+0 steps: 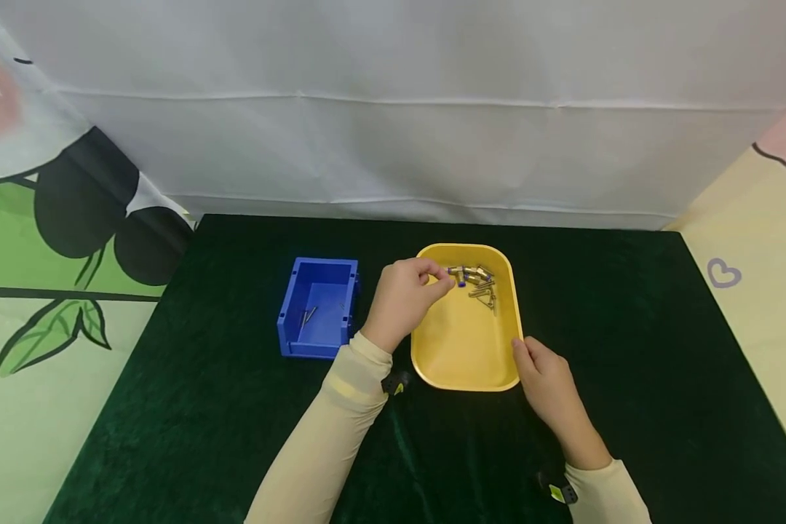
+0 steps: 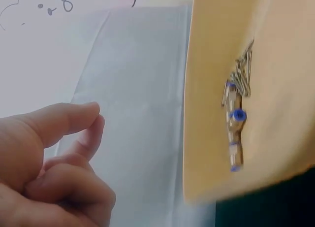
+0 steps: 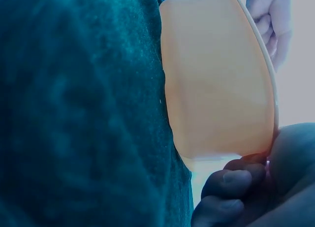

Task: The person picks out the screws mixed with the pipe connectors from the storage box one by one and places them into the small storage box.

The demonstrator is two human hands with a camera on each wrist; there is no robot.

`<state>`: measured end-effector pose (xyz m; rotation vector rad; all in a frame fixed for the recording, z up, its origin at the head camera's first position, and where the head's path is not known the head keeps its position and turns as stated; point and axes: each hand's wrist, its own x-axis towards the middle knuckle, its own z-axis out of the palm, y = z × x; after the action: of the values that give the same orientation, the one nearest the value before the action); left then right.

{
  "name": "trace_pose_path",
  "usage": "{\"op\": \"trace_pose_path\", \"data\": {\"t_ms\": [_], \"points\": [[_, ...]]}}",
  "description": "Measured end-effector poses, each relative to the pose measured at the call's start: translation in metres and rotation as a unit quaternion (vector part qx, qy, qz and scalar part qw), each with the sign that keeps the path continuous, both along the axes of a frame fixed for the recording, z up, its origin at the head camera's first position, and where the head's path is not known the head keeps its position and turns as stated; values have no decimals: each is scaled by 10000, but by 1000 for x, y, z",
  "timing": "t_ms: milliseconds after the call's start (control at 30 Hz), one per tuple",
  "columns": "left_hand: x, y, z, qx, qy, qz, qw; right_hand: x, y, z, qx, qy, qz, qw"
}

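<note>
My left hand [image 1: 402, 302] hovers over the left side of a yellow tray [image 1: 465, 356], thumb and forefinger touching at the tips. Nothing shows between those fingertips in the left wrist view, and the other fingers are curled in. Toward the tray's far right lie several brass-coloured fittings with blue ends [image 2: 235, 131] and a small heap of thin metal screws or pins [image 1: 485, 295]. My right hand [image 1: 550, 382] grips the tray's right rim near the front corner, thumb on top. In the right wrist view its fingers [image 3: 226, 182] curl under the rim, against the outer wall.
Left of the tray, a blue open-front bin [image 1: 317, 350] holds a few thin metal pieces [image 1: 308, 315]. Both stand on a dark green velvet cloth [image 1: 190, 422]. A white curtain [image 1: 367, 145] hangs behind the table, with printed panels at either side.
</note>
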<state>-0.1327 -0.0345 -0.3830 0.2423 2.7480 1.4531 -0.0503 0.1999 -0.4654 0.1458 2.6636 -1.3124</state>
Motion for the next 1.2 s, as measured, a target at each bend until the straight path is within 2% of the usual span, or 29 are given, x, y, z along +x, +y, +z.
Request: {"op": "trace_pose_path", "data": {"t_ms": [133, 367, 467, 667, 867, 1067, 1200], "points": [[-5, 8, -1, 207, -19, -36, 9998, 0, -2, 0, -27, 4, 10, 10000], [-20, 32, -3, 917, 164, -17, 9957, -1, -2, 1, 27, 57, -29, 10000], [-26, 40, -6, 917, 89, -20, 9957, 0, -1, 1, 21, 66, -70, 10000], [-34, 48, -18, 416, -121, -40, 9991, 2, -5, 0, -26, 76, -138, 9999], [-41, 53, -28, -302, -105, -146, 9994, 2, -9, 1, -59, 13, -143, 9999], [-44, 52, -41, -892, 18, -135, 9959, 4, -14, 0, -139, 16, 13, 9999], [-45, 50, -46, -1464, 129, -71, 9891, 4, -17, 1, -181, 69, 56, 9998]]}}
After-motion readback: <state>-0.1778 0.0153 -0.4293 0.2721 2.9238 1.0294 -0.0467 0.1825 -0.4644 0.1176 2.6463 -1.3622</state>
